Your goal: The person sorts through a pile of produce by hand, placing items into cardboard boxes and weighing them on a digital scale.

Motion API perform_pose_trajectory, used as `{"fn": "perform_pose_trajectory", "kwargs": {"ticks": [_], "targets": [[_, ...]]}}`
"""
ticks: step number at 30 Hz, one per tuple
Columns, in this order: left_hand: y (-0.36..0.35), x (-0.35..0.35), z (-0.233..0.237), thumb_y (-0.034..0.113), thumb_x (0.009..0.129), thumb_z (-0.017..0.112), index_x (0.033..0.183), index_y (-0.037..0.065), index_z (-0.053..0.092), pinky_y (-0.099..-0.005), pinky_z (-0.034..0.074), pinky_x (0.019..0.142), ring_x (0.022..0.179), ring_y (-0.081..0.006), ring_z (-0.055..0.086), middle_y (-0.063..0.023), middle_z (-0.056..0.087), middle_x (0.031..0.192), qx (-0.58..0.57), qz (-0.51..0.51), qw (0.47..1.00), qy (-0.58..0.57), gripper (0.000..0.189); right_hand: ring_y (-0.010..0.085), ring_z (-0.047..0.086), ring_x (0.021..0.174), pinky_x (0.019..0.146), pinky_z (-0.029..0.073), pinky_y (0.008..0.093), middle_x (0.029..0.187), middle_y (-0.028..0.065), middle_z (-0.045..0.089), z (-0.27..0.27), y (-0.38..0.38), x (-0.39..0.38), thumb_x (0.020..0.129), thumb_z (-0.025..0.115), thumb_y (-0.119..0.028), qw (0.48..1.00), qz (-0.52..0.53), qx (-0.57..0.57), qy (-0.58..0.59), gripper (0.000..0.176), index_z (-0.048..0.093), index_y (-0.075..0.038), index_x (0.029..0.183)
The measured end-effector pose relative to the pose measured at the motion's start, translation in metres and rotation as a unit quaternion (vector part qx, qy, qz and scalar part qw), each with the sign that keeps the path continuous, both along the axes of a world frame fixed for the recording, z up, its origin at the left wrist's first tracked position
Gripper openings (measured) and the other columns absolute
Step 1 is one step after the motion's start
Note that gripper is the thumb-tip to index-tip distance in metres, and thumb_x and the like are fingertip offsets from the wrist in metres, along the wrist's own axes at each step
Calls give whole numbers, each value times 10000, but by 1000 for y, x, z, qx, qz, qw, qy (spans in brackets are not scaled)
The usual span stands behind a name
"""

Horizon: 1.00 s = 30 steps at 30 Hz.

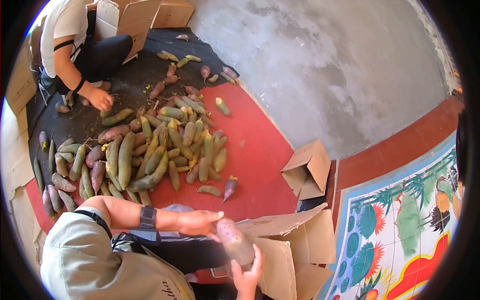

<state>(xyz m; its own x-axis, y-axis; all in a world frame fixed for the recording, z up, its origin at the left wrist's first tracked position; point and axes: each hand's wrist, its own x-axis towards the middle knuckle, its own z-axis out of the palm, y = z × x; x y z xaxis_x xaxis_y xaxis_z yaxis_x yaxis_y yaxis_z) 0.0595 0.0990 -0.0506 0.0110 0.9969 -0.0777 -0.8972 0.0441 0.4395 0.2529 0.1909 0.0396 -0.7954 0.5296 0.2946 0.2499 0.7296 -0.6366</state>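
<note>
A thick pinkish radish (234,242), paler and brownish toward its lower end, is held between my two hands above the front edge of the red mat. My left hand (199,223), with a dark watch on the wrist, grips its upper end between thumb and fingers. Around its lower end, my right hand (248,274) has its thumb and fingers curled. Just right of my hands stands an open cardboard box (277,265) with its flaps spread. Beyond my left hand, a single purple radish (230,189) lies on the red mat (257,172).
A large heap of green and pinkish radishes (165,145) covers the mat and black cloth (55,120). Across it a co-worker crouches, one hand (101,99) over the radishes. A smaller open box (307,170) lies at right, near painted tiles (400,225). More boxes (172,12) stand behind.
</note>
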Motion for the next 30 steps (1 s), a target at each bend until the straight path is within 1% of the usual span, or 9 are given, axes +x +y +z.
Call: {"fn": "perform_pose_trajectory", "kwargs": {"ticks": [3,5,7,9,11,15,19,23,30], "targets": [[-1,-8,-6,355,957,317,1300,-13,343,-383,392,947,1119,-254,477,-156,447,1260,61,-9,995,72,504,317,546,946,820,439,372,1029,191,561,18,0,7,767,623,-147,998,-42,4,41,409,513,16,1126],[-9,-20,-14,323,952,365,1314,25,347,-365,405,925,1087,-252,499,-145,499,1206,59,16,988,140,469,287,476,1090,925,380,382,1184,182,485,29,8,22,717,642,-139,994,-95,-37,40,598,410,9,1249],[-18,-34,-24,318,939,409,1319,66,356,-372,420,904,1065,-255,516,-144,526,1171,-28,82,973,213,459,284,484,1072,931,375,388,1169,180,490,46,22,36,732,652,-148,979,-143,98,108,568,427,25,1225],[-26,-52,-55,292,920,458,1301,78,385,-357,433,884,1035,-237,539,-126,555,1135,-131,162,944,257,444,296,479,1073,948,354,396,1174,195,485,56,37,49,741,666,-170,943,-224,115,216,585,416,39,1228],[-41,-72,-98,249,889,501,1250,65,434,-337,444,855,1024,-220,548,-130,568,1117,-237,233,790,516,411,318,481,1065,943,357,394,1176,222,484,69,46,58,755,667,-193,899,-308,222,217,570,431,40,1218],[-86,-97,-172,285,763,606,1169,68,487,-399,408,884,1057,-299,493,-162,533,1094,-453,184,539,686,475,333,498,1038,920,377,389,1152,233,508,58,76,78,764,662,-203,878,-394,202,180,513,478,42,1175],[-131,-99,-197,349,731,630,1224,110,451,-517,231,1005,1223,-304,321,-129,441,1223,-514,67,413,749,576,343,533,1004,889,398,383,1091,226,564,36,99,89,779,646,-267,887,-423,186,0,470,534,36,1119],[-163,-100,-203,399,725,625,1256,124,457,-544,119,1053,1323,-319,165,-134,308,1379,-534,18,355,767,621,368,542,988,857,413,393,1066,229,579,42,105,85,802,598,-334,888,-419,149,-119,465,560,20,1101],[-172,-95,-207,435,706,625,1258,108,462,-555,68,1058,1340,-304,120,-138,291,1392,-501,0,352,790,662,367,565,914,803,430,405,997,235,598,32,116,91,844,540,-295,903,-371,184,-119,374,590,25,1032]]}}
